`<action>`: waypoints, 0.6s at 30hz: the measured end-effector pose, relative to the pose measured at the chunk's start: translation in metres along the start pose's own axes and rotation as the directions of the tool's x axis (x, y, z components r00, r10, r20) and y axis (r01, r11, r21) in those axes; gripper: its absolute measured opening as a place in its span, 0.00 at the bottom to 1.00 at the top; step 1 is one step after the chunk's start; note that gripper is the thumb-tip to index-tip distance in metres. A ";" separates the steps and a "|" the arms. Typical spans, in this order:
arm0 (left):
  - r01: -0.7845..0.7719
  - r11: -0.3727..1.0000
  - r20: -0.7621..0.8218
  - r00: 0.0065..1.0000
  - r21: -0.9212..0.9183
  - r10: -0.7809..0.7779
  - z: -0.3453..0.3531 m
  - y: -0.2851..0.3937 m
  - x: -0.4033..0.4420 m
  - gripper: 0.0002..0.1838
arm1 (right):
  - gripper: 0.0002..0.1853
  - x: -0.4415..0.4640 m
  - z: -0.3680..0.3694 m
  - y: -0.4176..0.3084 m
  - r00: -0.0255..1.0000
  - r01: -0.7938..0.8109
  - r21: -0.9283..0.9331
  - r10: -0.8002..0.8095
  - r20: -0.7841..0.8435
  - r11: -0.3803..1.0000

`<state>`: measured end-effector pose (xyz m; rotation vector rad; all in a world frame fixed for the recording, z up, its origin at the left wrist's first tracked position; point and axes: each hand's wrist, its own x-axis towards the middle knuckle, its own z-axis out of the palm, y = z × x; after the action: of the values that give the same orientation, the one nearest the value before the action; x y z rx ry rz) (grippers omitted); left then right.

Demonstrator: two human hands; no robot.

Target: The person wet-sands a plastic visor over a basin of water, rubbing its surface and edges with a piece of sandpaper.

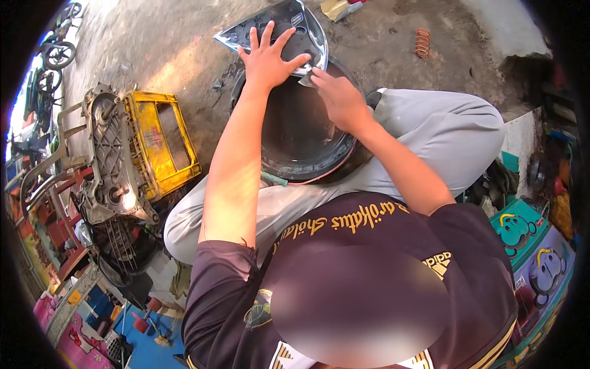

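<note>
While the left hand lies spread upon the glossy panel at the far edge of the basin, the right hand, at the panel's near right corner, pinches a small grey piece.

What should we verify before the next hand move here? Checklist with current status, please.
1. Left hand bracing the dark panel: ok, fingers spread flat on it.
2. Right hand at the panel's near edge: ok, with a small grey piece at its fingertips.
3. Firmness of the right hand's grip on that piece: cannot tell.
4. Black basin below the working edge: ok, the panel's near end overlaps its far rim.
5. Panel's underside: cannot tell, hidden.
6. Orange coil spring and yellow crate clear of both hands: ok, both stand apart.
</note>
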<state>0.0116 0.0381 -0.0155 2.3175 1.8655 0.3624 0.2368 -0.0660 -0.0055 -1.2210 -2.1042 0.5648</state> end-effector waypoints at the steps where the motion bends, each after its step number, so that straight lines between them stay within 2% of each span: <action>1: -0.003 1.000 -0.002 1.000 -0.002 0.003 0.000 0.001 0.002 0.47 | 0.21 0.005 0.001 0.009 0.998 -0.014 -0.035 0.012 -0.055 0.999; 2: 0.001 1.000 0.000 1.000 -0.007 -0.001 0.000 0.002 0.003 0.47 | 0.21 0.005 0.003 0.014 0.994 -0.029 -0.064 0.022 -0.106 0.997; 4: 0.009 1.000 0.011 1.000 -0.004 -0.009 0.000 -0.002 -0.003 0.47 | 0.20 0.002 0.002 0.005 0.995 -0.039 -0.062 0.033 -0.097 0.997; 7: -0.004 1.000 -0.004 1.000 -0.010 0.004 0.000 0.001 0.002 0.47 | 0.19 0.001 0.001 0.006 0.999 0.037 -0.005 -0.037 -0.038 0.999; 9: 0.018 1.000 0.017 1.000 0.004 -0.018 0.000 0.002 0.001 0.47 | 0.19 0.008 0.007 0.022 0.987 -0.002 -0.095 -0.013 -0.159 0.995; 12: 0.006 1.000 0.010 1.000 -0.004 -0.006 -0.001 0.000 -0.001 0.47 | 0.18 0.000 0.008 0.011 0.998 0.019 -0.009 -0.020 -0.055 1.000; 14: 0.004 1.000 0.005 1.000 0.001 -0.004 -0.001 0.000 0.000 0.47 | 0.18 0.000 0.001 0.000 0.999 0.032 -0.005 -0.032 -0.044 0.999; 18: 0.022 1.000 0.014 1.000 0.010 -0.022 -0.001 0.002 -0.001 0.47 | 0.19 0.003 0.005 0.004 0.990 -0.026 -0.012 0.024 -0.136 1.000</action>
<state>0.0133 0.0369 -0.0137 2.2980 1.8883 0.3340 0.2347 -0.0620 -0.0111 -1.2588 -1.9844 0.4649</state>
